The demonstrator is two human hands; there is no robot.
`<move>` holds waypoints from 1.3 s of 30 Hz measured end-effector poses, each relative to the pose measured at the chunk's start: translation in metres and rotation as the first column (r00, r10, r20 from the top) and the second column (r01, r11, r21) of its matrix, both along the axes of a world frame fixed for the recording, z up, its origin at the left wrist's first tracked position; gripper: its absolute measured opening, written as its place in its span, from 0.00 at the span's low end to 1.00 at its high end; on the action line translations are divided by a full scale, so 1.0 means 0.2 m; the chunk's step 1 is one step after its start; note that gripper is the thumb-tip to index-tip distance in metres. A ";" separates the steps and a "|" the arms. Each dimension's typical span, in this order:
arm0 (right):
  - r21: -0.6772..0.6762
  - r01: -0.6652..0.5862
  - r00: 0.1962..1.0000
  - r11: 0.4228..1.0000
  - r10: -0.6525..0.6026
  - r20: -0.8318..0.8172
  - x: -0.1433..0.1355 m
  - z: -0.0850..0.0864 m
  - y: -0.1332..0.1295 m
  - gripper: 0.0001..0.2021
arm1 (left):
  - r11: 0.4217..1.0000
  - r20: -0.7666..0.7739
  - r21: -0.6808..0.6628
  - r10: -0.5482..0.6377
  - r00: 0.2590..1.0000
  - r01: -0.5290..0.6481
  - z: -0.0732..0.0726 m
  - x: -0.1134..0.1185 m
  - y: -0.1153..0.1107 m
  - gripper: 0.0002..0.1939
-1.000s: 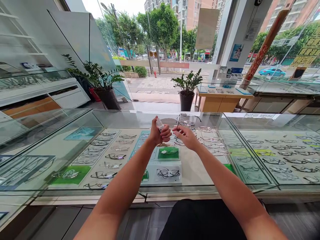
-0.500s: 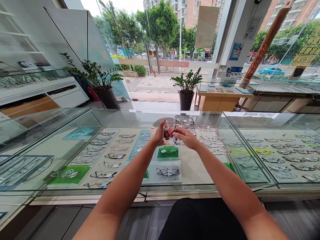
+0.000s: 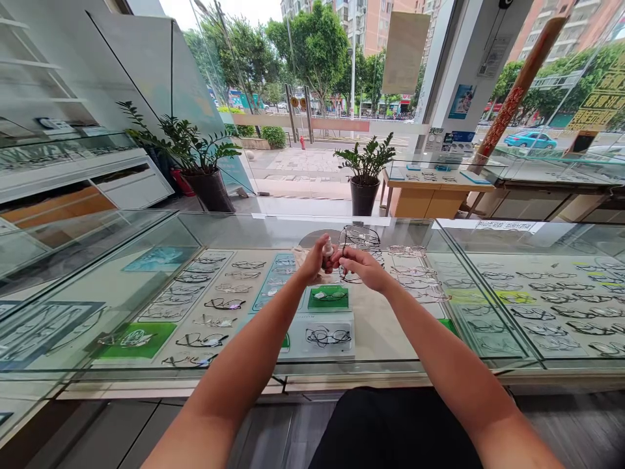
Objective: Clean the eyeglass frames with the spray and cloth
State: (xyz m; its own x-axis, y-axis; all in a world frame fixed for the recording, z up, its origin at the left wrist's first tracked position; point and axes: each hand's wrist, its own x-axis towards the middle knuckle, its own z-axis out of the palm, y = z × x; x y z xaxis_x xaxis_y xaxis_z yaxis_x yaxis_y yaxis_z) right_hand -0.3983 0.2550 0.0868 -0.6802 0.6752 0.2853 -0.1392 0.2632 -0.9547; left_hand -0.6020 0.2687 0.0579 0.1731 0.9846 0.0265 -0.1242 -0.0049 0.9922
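Observation:
My left hand point(image 3: 312, 264) is closed around a small spray bottle point(image 3: 327, 247) with a whitish top, held upright over the glass counter. A pale cloth point(image 3: 299, 255) shows beside and below that hand. My right hand point(image 3: 364, 267) meets the bottle from the right, its fingers bent together close to the left fingertips. What they pinch, if anything, is too small to make out. Just behind the right hand are dark-rimmed eyeglasses point(image 3: 361, 236); whether the fingers touch them I cannot tell. A round grey patch point(image 3: 315, 237) lies behind the hands.
Under the glass counter top point(image 3: 234, 228) lie rows of eyeglasses point(image 3: 224, 304), some on green cards point(image 3: 317, 303). A raised white stand point(image 3: 317, 352) holds one dark pair. Beyond the counter are potted plants point(image 3: 365, 192), a wooden cabinet point(image 3: 430, 198) and glass doors.
The bottle and both hands have shifted very slightly to the right. The grips look the same.

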 end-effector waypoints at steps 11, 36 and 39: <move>-0.089 0.197 0.975 0.976 -0.205 -0.085 0.02 0.00 0.05 0.20 | 0.984 -0.098 0.009 -0.174 0.980 0.176 0.02 0.03 -0.03 0.39; -0.212 0.035 0.983 0.977 -0.071 -0.168 0.11 0.11 0.02 0.14 | 0.680 0.123 0.232 0.689 0.714 -0.696 0.07 -0.22 0.06 0.37; -0.272 -0.044 0.980 0.961 -0.011 -0.197 0.15 0.13 0.02 0.15 | 0.541 0.097 0.242 0.812 0.575 -0.805 0.04 -0.31 0.09 0.34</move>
State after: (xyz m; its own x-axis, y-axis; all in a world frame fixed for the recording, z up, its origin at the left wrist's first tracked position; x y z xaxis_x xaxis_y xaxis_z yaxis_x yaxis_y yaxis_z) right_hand -0.3690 0.2596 0.1118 -0.6412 0.7352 0.2197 -0.3321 -0.0077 -0.9432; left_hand -0.6642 0.2866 0.0664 -0.6895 0.6678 0.2803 0.0755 -0.3186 0.9449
